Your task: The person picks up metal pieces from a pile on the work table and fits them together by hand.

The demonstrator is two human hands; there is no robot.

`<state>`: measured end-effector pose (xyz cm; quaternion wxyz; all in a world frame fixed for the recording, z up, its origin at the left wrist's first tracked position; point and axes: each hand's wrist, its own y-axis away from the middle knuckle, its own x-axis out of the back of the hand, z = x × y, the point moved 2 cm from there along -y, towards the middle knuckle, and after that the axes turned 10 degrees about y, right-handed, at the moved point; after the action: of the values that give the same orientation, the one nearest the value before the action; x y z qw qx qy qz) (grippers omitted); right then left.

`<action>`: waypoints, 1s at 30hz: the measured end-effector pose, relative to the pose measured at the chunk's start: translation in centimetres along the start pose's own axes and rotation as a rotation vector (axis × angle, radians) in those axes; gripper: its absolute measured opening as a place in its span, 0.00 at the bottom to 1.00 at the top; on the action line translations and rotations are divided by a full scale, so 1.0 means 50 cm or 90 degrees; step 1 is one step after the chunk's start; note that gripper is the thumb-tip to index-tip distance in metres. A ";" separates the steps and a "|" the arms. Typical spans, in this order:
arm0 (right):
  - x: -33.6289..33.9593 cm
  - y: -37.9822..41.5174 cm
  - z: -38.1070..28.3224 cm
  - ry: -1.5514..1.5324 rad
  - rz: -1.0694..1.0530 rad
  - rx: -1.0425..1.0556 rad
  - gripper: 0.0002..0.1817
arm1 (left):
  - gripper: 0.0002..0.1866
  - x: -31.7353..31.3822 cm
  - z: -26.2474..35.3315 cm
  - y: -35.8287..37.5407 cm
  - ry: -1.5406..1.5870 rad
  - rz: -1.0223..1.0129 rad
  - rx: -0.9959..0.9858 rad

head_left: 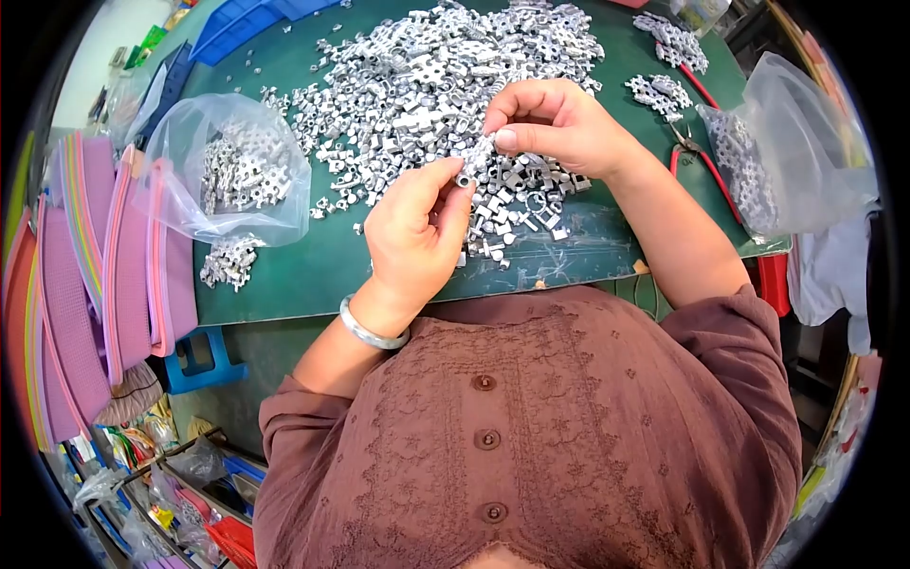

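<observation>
Bench [313,275]: green top, filling the upper middle of the view, with the person in a brown buttoned shirt up against its near edge.
Pile of metal parts [427,85]: a broad heap of small silver castings spread across the middle of the bench, reaching down to just under both hands.
Pink mats [76,284]: a stack of pink and purple pieces standing on edge off the left side of the bench.
Right-hand bag [806,152]: clear plastic, slumped over the right edge of the bench, silver parts inside.
Left-hand bag [227,171]: clear plastic, lying on the bench left of the pile, holding silver parts; a small clump of parts lies just below it.
Pliers [697,156]: red handles, lying on the bench near the right-hand bag.
Right hand [559,123]: above the near edge of the pile, thumb and fingertips pressed together on the upper end of a small metal piece [477,156].
Left hand [417,228]: a silver bangle on the wrist, thumb and forefinger pinching the lower end of the same piece.
Small metal piece: silver, held between the two hands just above the pile, tilted, clear of the bench.
</observation>
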<state>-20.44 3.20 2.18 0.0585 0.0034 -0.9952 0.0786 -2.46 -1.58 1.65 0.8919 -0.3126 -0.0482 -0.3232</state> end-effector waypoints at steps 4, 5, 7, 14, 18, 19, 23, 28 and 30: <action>-0.001 0.000 -0.001 0.008 0.006 0.003 0.06 | 0.11 0.007 0.012 -0.009 -0.028 -0.048 -0.002; 0.000 0.000 -0.002 0.011 0.004 0.002 0.07 | 0.11 0.003 0.002 -0.006 0.096 -0.036 0.085; -0.001 0.000 -0.002 0.017 0.003 -0.001 0.07 | 0.11 -0.010 -0.021 0.007 0.343 -0.010 0.262; 0.001 -0.001 -0.001 0.038 -0.006 -0.014 0.06 | 0.10 -0.020 -0.013 0.006 0.633 -0.035 0.489; 0.000 -0.002 0.001 0.037 0.005 -0.026 0.07 | 0.10 -0.023 -0.014 0.008 0.685 -0.034 0.533; 0.000 -0.002 0.001 0.039 0.005 -0.026 0.07 | 0.10 -0.023 -0.014 0.008 0.694 -0.035 0.539; 0.000 -0.001 -0.002 0.048 0.008 -0.020 0.07 | 0.10 -0.024 -0.018 0.009 0.726 -0.032 0.568; -0.002 -0.001 -0.001 0.058 0.012 -0.002 0.07 | 0.09 -0.024 -0.025 0.011 0.780 -0.046 0.600; -0.002 -0.001 -0.001 0.067 0.009 0.001 0.07 | 0.09 -0.024 -0.027 0.012 0.814 -0.062 0.611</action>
<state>-20.36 3.14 2.21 0.1105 -0.0076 -0.9906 0.0801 -3.18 -1.39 -0.11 0.7687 0.3538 0.3250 -0.4222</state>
